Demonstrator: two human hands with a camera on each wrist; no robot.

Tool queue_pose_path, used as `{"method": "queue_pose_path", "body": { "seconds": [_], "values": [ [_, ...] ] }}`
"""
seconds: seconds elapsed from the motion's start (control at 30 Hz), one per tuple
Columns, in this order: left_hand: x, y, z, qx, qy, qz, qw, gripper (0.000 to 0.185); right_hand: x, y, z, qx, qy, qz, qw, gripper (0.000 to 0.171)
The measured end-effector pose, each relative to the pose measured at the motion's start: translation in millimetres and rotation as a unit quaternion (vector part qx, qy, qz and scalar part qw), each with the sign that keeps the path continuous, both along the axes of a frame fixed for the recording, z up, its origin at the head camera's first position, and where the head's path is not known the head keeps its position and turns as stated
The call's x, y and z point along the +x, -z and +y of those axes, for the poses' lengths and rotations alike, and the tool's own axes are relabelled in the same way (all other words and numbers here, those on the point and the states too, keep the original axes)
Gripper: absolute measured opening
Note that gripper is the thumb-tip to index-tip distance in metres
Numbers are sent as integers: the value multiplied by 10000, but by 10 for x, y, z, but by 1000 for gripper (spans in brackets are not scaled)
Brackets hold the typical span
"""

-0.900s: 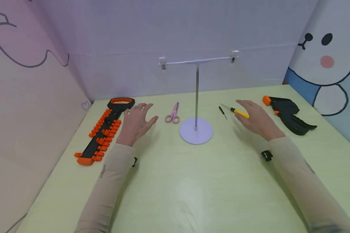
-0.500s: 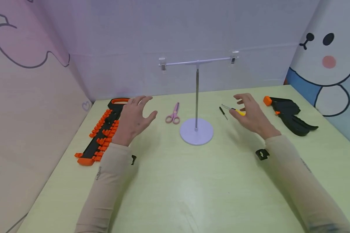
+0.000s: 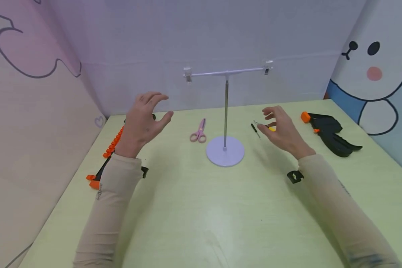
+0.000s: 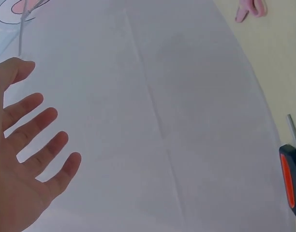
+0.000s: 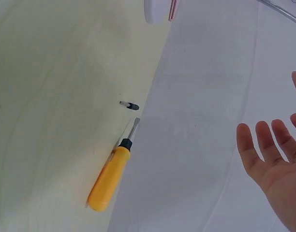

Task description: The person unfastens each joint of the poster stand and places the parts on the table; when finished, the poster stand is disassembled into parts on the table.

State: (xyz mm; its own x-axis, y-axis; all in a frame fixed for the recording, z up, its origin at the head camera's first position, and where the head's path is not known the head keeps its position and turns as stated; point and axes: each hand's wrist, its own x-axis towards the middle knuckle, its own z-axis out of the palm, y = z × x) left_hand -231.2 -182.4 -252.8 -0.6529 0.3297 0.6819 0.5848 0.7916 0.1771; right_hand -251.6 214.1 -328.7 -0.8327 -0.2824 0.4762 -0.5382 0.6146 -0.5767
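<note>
Currently, the yellow screwdriver point(image 5: 117, 162) lies on the surface point(image 3: 201, 208), its handle mostly hidden in the head view behind the loosely spread right hand point(image 3: 282, 131), while the likewise spread left hand point(image 3: 141, 123) and sleeve point(image 3: 104, 208) obscure much of the black-and-orange rack point(image 3: 113, 143).

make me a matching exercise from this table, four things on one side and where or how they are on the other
In the head view:

1. Scissors
2. Yellow-handled screwdriver
3. Stand
4. Black rack with orange clips

A. Partly hidden behind the left hand
B. Standing upright
C. Lying between the left hand and the stand
D. Partly hidden behind the right hand

Pairs: 1-C, 2-D, 3-B, 4-A
</note>
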Motion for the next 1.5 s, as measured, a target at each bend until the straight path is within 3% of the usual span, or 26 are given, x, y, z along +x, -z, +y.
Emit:
{"method": "queue_pose_path", "body": {
  "seconds": [0.33, 0.63, 1.03, 1.5],
  "values": [
    [93, -421, 50, -6, 561, 586, 9967, 30, -14, -98, -107, -178, -5, 213, 9996, 44],
    [143, -823, 412, -518, 1252, 1172, 9838, 25, -14, -140, -243, -583, -153, 218, 9979, 41],
    [35, -1166, 850, -1542, 1548, 608, 9740, 27, -33, -224, -478, -833, -362, 180, 9957, 41],
    [-158, -1379, 1258, -2263, 1597, -416, 9600, 35, -55, -300, -745, -952, -484, 113, 9942, 40]
  ]
}}
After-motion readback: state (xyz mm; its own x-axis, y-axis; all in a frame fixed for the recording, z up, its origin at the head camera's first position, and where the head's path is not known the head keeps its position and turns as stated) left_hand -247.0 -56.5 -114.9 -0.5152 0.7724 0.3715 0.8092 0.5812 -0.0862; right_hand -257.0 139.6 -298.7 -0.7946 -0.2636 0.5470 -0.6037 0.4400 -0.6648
